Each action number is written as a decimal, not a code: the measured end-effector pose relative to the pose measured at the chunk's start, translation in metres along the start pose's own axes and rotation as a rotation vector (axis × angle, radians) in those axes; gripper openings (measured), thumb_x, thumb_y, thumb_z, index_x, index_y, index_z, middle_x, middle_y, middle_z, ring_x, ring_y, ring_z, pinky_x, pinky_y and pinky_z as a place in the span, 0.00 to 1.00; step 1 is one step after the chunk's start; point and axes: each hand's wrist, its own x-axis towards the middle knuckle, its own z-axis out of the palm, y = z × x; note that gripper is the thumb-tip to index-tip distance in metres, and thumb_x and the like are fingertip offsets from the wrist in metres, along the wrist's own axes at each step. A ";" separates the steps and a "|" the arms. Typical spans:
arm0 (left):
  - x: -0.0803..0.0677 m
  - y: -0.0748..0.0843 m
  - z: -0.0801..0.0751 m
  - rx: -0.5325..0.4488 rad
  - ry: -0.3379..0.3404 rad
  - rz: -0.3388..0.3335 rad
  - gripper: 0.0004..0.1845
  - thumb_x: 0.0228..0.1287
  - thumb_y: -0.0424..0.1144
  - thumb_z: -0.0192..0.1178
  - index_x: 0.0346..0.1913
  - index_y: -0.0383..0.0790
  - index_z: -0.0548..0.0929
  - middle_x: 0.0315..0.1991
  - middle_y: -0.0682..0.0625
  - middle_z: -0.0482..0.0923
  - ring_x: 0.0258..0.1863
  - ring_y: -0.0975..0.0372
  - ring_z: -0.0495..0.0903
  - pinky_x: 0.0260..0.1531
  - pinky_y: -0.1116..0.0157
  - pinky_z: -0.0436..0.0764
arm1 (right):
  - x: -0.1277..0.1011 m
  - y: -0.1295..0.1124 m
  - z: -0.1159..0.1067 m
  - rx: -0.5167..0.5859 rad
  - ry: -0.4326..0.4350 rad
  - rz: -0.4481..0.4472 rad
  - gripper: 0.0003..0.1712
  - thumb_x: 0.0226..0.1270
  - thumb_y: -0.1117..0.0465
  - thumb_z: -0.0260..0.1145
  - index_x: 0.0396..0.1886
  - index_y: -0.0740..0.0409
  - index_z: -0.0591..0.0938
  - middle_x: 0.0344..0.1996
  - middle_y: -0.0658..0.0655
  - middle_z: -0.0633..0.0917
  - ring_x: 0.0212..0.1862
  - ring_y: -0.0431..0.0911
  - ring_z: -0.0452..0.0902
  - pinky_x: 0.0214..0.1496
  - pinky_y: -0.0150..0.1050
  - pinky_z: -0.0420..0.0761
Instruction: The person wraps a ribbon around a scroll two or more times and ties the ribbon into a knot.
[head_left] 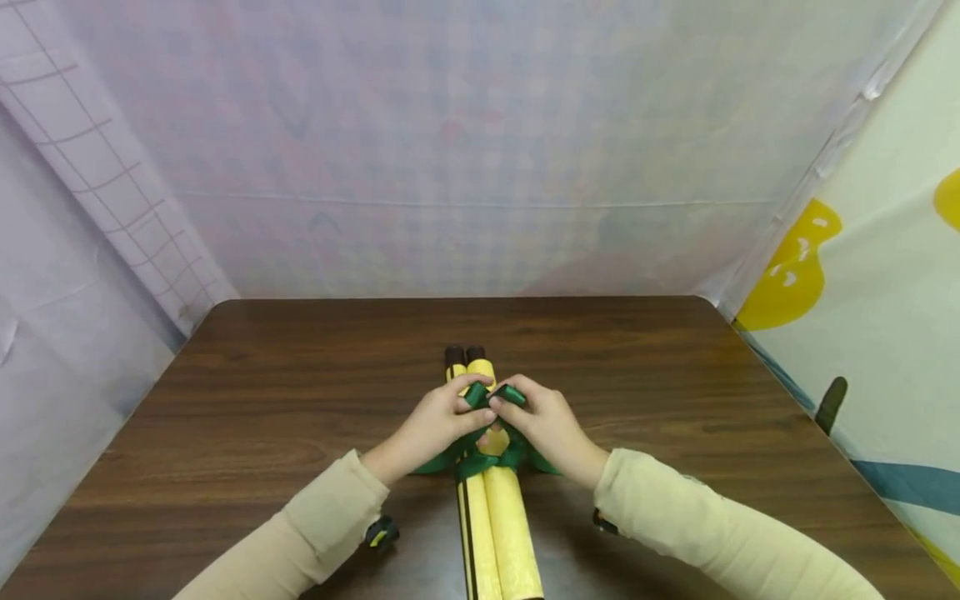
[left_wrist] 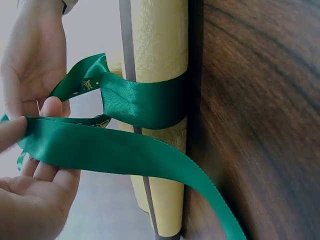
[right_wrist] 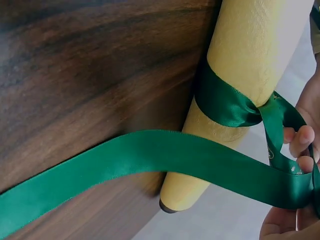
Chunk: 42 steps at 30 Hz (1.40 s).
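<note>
Two yellow rolls (head_left: 501, 529) with dark ends lie side by side, lengthwise on the table. A green satin ribbon (left_wrist: 100, 147) wraps round both, with small gold print on its inner side. Above the rolls my left hand (head_left: 435, 423) pinches one part of the ribbon between thumb and fingers. Close beside it, my right hand (head_left: 551, 425) pinches another part, the fingertips of both hands nearly meeting. In the right wrist view a long ribbon tail (right_wrist: 150, 150) runs over the roll down to the table. The hands partly hide the ribbon's crossing.
The brown wooden table (head_left: 262, 400) spreads out around the rolls. A pale cloth wall (head_left: 465, 167) stands behind its far edge, with further cloth at both sides. Near the left sleeve is a small black and yellow-green item (head_left: 382, 532), partly hidden.
</note>
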 end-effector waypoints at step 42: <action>-0.007 -0.003 0.002 0.327 0.045 0.347 0.13 0.61 0.33 0.62 0.45 0.36 0.72 0.46 0.43 0.80 0.46 0.56 0.82 0.45 0.59 0.79 | 0.008 0.008 0.012 0.164 0.161 0.220 0.19 0.62 0.67 0.63 0.49 0.60 0.65 0.19 0.57 0.81 0.18 0.47 0.76 0.24 0.38 0.79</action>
